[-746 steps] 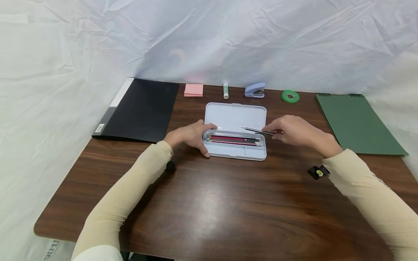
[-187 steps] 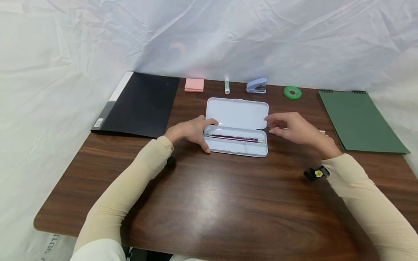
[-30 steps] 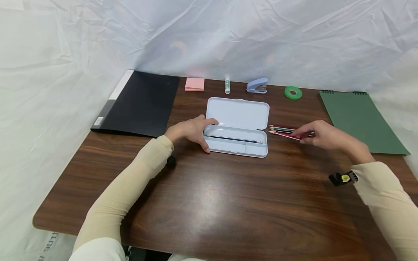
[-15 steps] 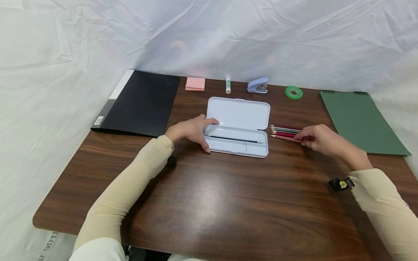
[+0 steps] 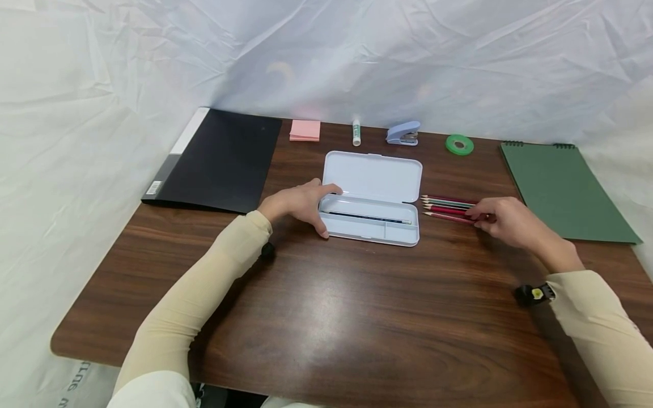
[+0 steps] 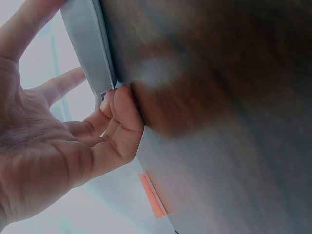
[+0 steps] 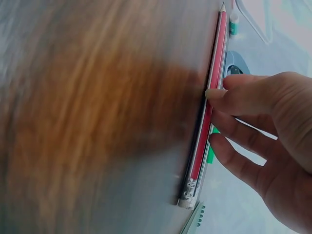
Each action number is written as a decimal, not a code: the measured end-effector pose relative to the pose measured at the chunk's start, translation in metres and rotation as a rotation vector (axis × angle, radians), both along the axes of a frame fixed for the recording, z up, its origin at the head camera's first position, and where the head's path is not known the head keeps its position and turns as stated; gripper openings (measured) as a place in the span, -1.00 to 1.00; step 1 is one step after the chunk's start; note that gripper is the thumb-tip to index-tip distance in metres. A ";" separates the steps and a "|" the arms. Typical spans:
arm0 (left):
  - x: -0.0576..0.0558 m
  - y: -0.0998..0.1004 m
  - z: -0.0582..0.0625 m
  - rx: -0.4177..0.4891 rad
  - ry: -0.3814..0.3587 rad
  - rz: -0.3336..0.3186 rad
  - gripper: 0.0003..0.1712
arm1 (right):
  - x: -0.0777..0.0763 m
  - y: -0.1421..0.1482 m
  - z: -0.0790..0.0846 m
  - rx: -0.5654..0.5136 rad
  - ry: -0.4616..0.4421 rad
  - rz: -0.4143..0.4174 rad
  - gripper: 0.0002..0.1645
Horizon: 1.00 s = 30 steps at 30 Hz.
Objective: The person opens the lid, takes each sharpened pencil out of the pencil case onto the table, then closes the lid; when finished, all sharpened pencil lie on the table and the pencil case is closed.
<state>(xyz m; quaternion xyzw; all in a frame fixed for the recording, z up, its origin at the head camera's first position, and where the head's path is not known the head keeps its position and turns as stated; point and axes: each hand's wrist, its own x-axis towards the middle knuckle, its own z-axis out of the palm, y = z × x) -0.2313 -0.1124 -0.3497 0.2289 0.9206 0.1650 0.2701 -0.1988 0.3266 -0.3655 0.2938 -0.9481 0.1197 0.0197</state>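
Observation:
A pale pencil case lies with its lid up in the head view. One dark pencil is inside, along the long compartment. My left hand grips the case's left end, thumb at the front and fingers behind; in the left wrist view, curled fingertips meet the case's edge. To the right of the case, several pencils lie side by side on the table, tips pointing left. With thumb and fingers my right hand pinches the nearest red pencil near its eraser end, at the row's front.
A black folder lies at the left and a green spiral pad at the right. Along the back stand pink sticky notes, a glue stick, a blue stapler and green tape. A plastic sheet hangs behind.
Pencils once in the case now lie in a row to its right. Within the last second my right hand lowers the red pencil level beside the others. The left hand keeps its place.

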 end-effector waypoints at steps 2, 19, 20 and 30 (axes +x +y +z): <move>0.000 0.000 0.000 0.001 -0.001 0.000 0.18 | 0.000 0.001 0.000 0.004 0.003 -0.017 -0.68; 0.002 0.000 0.002 0.010 -0.003 0.003 0.17 | -0.005 0.006 0.000 0.046 -0.025 -0.128 -0.66; 0.002 0.000 0.002 0.010 -0.003 0.003 0.17 | -0.005 0.006 0.000 0.045 -0.021 -0.129 -0.66; 0.004 0.001 0.004 0.007 -0.003 0.005 0.18 | -0.005 -0.006 0.004 -0.063 0.045 -0.098 -0.59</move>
